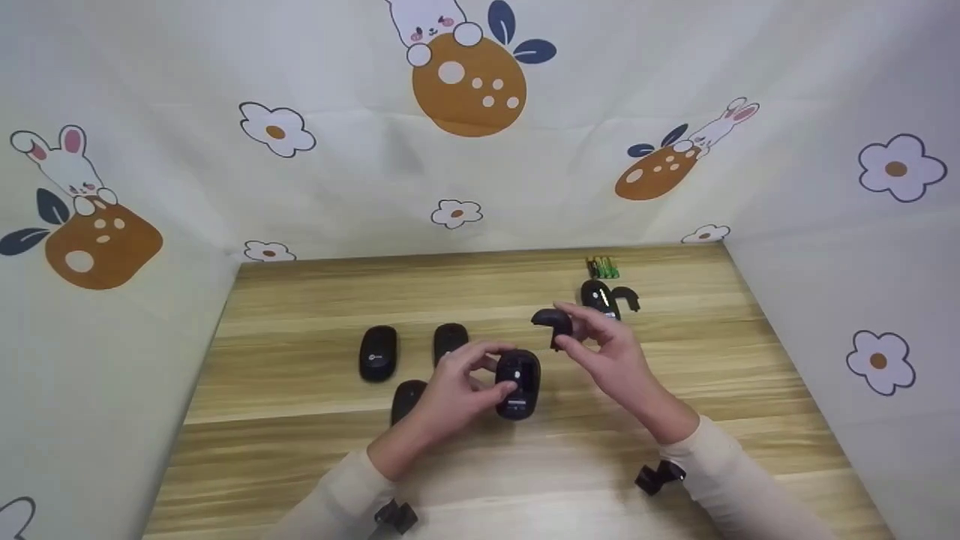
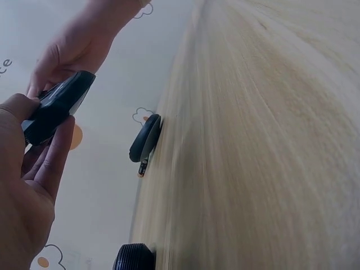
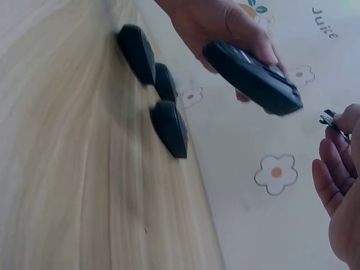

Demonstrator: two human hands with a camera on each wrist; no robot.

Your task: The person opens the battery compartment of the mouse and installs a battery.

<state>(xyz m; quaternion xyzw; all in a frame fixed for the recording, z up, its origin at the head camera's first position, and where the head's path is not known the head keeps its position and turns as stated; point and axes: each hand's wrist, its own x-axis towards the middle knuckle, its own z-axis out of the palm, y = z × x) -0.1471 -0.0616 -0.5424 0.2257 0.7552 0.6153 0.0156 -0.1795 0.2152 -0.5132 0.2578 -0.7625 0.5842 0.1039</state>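
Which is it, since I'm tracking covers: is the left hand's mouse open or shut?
Open: the mouse shows a dark recess underneath, and the right hand holds a curved black cover apart from it.

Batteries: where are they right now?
In the head view, the batteries lie on the right side of the table, near its far edge, just beyond a black mouse and past the right hand.

our left forearm point(image 1: 337, 487) and right forearm point(image 1: 731, 480), both sleeved, slant inward from the bottom of the head view, wrists bare past the cuffs. our left hand point(image 1: 456, 386) grips with its thumb opposite its fingers. our right hand point(image 1: 611, 356), slightly farther forward, pinches between thumb and fingertip, its other fingers curled. our hands are near each other, apart.
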